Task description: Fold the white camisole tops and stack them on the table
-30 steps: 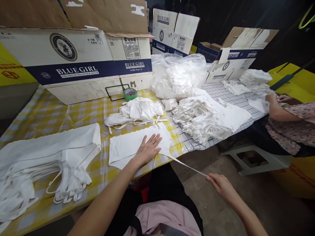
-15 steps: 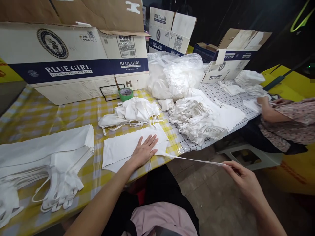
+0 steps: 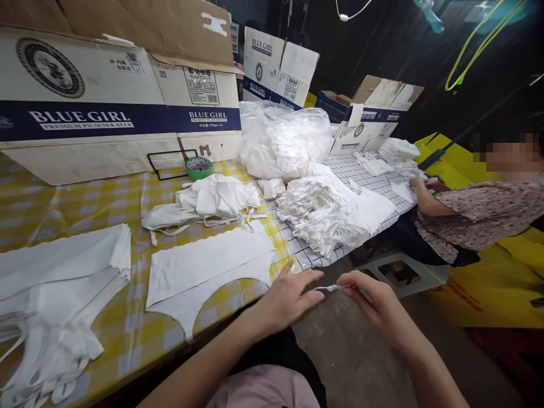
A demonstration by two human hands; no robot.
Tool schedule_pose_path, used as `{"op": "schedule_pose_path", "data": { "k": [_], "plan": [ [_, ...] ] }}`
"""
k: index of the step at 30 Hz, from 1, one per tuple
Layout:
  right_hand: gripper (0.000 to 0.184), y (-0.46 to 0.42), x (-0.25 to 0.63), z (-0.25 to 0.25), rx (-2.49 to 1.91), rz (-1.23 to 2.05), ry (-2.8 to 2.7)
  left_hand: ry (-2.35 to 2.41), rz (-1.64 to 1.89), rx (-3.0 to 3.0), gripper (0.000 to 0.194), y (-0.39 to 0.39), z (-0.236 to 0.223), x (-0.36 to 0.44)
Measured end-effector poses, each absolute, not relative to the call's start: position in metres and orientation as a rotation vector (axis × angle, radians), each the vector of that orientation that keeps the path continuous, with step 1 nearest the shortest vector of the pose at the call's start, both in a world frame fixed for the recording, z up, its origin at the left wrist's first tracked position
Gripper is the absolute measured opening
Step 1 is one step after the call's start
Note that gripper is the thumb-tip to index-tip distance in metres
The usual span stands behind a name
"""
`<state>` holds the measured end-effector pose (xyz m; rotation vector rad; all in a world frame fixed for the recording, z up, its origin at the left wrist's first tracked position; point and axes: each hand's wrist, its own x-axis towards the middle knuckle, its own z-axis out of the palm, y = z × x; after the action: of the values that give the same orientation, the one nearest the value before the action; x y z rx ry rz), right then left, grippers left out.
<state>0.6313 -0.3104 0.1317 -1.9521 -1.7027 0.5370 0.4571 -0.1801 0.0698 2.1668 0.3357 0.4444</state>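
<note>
A white garment piece (image 3: 204, 263) with a scalloped top edge and curved cut-outs lies flat at the table's front edge. Just to its right, beyond the edge, a short white fabric strip (image 3: 329, 288) runs between my hands. My right hand (image 3: 374, 303) pinches one end of it between thumb and fingers. My left hand (image 3: 283, 297) is stretched out, thumb and forefinger apart, with the strip's other end in the gap between them. A stack of similar white pieces (image 3: 63, 283) lies to the left. Behind the flat piece is a loose white heap (image 3: 212, 198) with thin straps.
A large pile of white pieces (image 3: 323, 209) and a clear plastic bag (image 3: 284, 139) of white cloth stand behind. Green tape (image 3: 199, 168) sits by a big carton (image 3: 127, 119). At right a co-worker (image 3: 480, 209) handles white cloth; a pale stool (image 3: 403, 272) stands below.
My left hand has lifted off the garment and moved right, and my right hand has come in toward it. The long taut strip is now short between them. My view has turned right.
</note>
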Motion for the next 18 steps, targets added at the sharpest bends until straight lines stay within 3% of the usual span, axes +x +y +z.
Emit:
{"op": "schedule_pose_path", "data": {
  "k": [2, 5, 12, 18],
  "plan": [
    [0.019, -0.298, 0.623, 0.131, -1.904, 0.581, -1.761, 0.333, 0.442, 2.01, 0.028, -0.195, 0.08, 0.465],
    [0.017, -0.283, 0.618, 0.122, -1.835, 0.578, -1.822, 0.446, 0.449, 1.768, 0.033, -0.201, 0.074, 0.466],
    [0.033, -0.261, 0.614, 0.068, -1.692, -0.044, -1.977, 0.567, 0.503, 1.297, 0.032, -0.193, 0.057, 0.448],
    [0.025, -0.243, 0.596, 0.041, -1.564, -0.119, -2.15, 0.585, 0.487, 1.311, 0.044, -0.191, 0.053, 0.439]
  ]
}}
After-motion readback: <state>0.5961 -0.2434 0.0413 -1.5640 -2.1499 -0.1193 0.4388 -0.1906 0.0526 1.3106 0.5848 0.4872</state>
